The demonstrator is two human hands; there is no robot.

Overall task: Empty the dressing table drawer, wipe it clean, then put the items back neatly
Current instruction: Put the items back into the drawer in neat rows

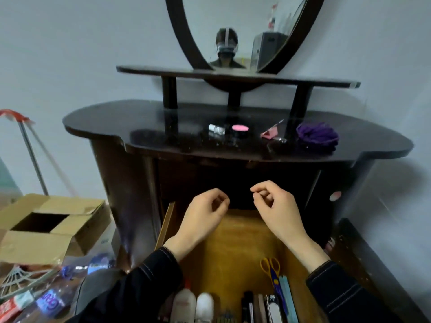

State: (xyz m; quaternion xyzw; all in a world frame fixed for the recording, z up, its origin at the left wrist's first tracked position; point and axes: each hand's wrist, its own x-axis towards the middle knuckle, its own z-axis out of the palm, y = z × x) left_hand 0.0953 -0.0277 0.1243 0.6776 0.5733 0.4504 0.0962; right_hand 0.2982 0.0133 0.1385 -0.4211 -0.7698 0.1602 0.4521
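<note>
The dressing table drawer [238,248] is pulled out below me, and its wooden bottom is bare in the middle. Along its near edge lie two white bottles [193,304], yellow-handled scissors [271,268], nail files and dark sticks. My left hand [203,213] and my right hand [275,206] hover side by side over the drawer's far end, fingers loosely curled, with nothing visible in either. On the dark table top [140,122] sit a small silver bottle [217,129], a pink-lidded jar [240,130], a pink clip [270,134] and a purple scrunchie [317,136].
An open cardboard box [46,224] stands on the floor at the left, with plastic bottles and clutter [46,297] in front of it. A raised shelf [233,76] and an oval mirror [245,31] rise behind the table top. A dark ledge [373,264] runs along the right.
</note>
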